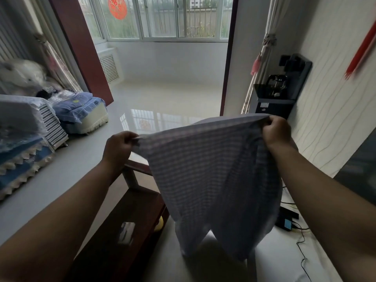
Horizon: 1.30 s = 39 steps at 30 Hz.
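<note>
checked cloth (213, 176): up in the air before you, top edge stretched side to side, rest hanging down | your left hand (119, 146) pinches one top corner | your right hand (277, 130) pinches the other | brown table (126, 226) below

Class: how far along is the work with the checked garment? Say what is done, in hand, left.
Done: the checked garment is lifted and hanging. In hand: left hand and right hand pinch its top edge, spread apart. Left: no fold shows yet; folding probably follows.
</note>
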### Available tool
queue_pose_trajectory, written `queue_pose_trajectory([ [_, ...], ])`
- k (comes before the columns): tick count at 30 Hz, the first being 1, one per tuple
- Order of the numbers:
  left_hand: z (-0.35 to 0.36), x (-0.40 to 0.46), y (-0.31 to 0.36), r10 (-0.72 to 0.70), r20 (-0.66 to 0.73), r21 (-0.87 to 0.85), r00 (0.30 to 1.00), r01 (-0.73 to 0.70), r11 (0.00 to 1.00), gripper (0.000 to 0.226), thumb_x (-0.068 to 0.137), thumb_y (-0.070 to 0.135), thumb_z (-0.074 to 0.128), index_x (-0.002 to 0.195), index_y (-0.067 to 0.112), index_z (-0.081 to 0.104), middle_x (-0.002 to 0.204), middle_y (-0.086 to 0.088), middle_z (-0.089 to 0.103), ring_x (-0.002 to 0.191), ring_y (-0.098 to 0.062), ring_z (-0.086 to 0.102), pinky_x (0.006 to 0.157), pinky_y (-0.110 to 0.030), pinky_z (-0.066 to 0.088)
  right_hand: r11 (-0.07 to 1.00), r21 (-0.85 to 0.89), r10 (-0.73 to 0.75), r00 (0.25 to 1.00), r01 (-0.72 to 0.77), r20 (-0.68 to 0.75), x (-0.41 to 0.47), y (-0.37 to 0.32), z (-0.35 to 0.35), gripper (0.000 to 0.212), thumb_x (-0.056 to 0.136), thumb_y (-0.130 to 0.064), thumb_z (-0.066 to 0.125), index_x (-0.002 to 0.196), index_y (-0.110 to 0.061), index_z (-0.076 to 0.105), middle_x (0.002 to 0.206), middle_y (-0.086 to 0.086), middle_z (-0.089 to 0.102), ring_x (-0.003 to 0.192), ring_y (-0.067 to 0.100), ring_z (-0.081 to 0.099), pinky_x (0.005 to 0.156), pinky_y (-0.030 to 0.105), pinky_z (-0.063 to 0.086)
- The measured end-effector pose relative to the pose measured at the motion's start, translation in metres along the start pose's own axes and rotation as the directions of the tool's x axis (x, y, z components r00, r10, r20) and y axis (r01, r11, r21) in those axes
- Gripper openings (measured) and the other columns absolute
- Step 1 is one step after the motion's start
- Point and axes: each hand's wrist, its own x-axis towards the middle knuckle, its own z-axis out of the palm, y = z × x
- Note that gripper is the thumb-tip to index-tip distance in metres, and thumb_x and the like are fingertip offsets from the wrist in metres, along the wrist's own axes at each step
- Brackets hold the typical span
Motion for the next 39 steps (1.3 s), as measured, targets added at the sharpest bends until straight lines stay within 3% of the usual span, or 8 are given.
queue_pose_trajectory([
  [5,0.007,-0.019,0.0,0.159,0.188,-0.014,0.969,-0.159,0.987,0.011,0.089,0.013,0.062,0.083,0.023,0.062,0.069,0.012,0.059,0.062,-0.001,0.058,0.056,-0.011,0.039,0.972,0.039,0.23,0.973,-0.231,0.029,0.004,0.009,-0.004,0.031,0.089,-0.005,0.044,0.11,-0.002,0.066,0.114,0.023,0.065,0.108,0.039,0.058,0.092,0.038,0.045],
  [9,0.022,-0.035,-0.034,-0.023,0.533,0.217,0.846,-0.11,0.97,0.016,0.084,-0.004,0.058,0.091,0.007,0.066,0.093,-0.022,0.065,0.09,-0.04,0.061,0.08,-0.051,0.051,0.947,0.084,0.308,0.951,-0.309,0.024,0.004,0.013,-0.006,0.034,0.09,-0.009,0.041,0.115,-0.008,0.065,0.119,0.019,0.063,0.113,0.036,0.056,0.098,0.039,0.045],
  [13,0.025,-0.044,-0.047,0.088,0.419,0.366,0.904,-0.257,0.895,0.019,0.075,-0.001,0.066,0.084,0.014,0.072,0.092,-0.01,0.06,0.089,-0.032,0.055,0.068,-0.034,0.043,0.951,0.094,0.291,0.956,-0.293,0.038,0.001,0.011,-0.001,0.034,0.089,-0.009,0.041,0.113,-0.009,0.065,0.118,0.017,0.064,0.112,0.036,0.057,0.096,0.04,0.046],
  [18,0.016,-0.038,-0.003,0.335,0.325,0.076,0.884,-0.377,0.923,0.02,0.068,-0.019,0.067,0.063,0.0,0.064,0.08,-0.016,0.057,0.072,-0.034,0.056,0.058,-0.042,0.049,0.882,0.194,0.442,0.897,-0.43,-0.023,0.005,0.018,-0.001,0.035,0.093,-0.007,0.037,0.118,-0.004,0.062,0.123,0.017,0.061,0.116,0.031,0.055,0.095,0.03,0.041],
  [24,0.039,-0.063,0.05,0.556,0.538,0.012,0.634,-0.664,0.747,0.026,0.081,0.008,0.068,0.105,0.015,0.061,0.111,-0.004,0.058,0.097,-0.022,0.057,0.08,-0.022,0.041,0.698,0.428,0.627,0.779,-0.574,0.022,0.002,0.014,0.002,0.035,0.097,-0.015,0.035,0.117,-0.007,0.063,0.117,0.007,0.063,0.109,0.02,0.057,0.075,0.018,0.036],
  [28,0.042,-0.062,0.031,0.409,0.816,0.221,0.407,-0.875,0.43,0.033,0.092,0.033,0.052,0.125,0.033,0.047,0.131,0.012,0.049,0.123,-0.012,0.038,0.102,-0.028,0.027,0.662,0.458,0.669,0.743,-0.594,-0.002,0.001,0.02,-0.007,0.038,0.095,-0.013,0.032,0.119,-0.003,0.06,0.121,0.013,0.062,0.114,0.025,0.057,0.089,0.023,0.043],
  [34,0.021,-0.059,-0.015,0.189,0.866,0.363,0.462,-0.843,0.397,0.042,0.09,0.028,0.049,0.129,0.037,0.039,0.132,0.014,0.05,0.121,-0.011,0.039,0.099,-0.028,0.029,0.82,0.329,0.515,0.855,-0.469,-0.063,-0.011,0.038,-0.01,0.035,0.096,-0.007,0.035,0.12,-0.007,0.06,0.121,0.017,0.061,0.115,0.032,0.056,0.088,0.03,0.042],
  [39,0.025,-0.085,-0.012,0.303,0.926,0.182,0.228,-0.968,0.171,0.05,0.092,0.035,0.051,0.14,0.031,0.036,0.142,0.006,0.042,0.125,-0.017,0.041,0.101,-0.033,0.033,0.85,0.164,0.509,0.861,-0.5,-0.016,-0.004,0.039,-0.015,0.035,0.096,-0.009,0.035,0.12,-0.004,0.06,0.123,0.016,0.06,0.116,0.029,0.056,0.086,0.029,0.043],
])
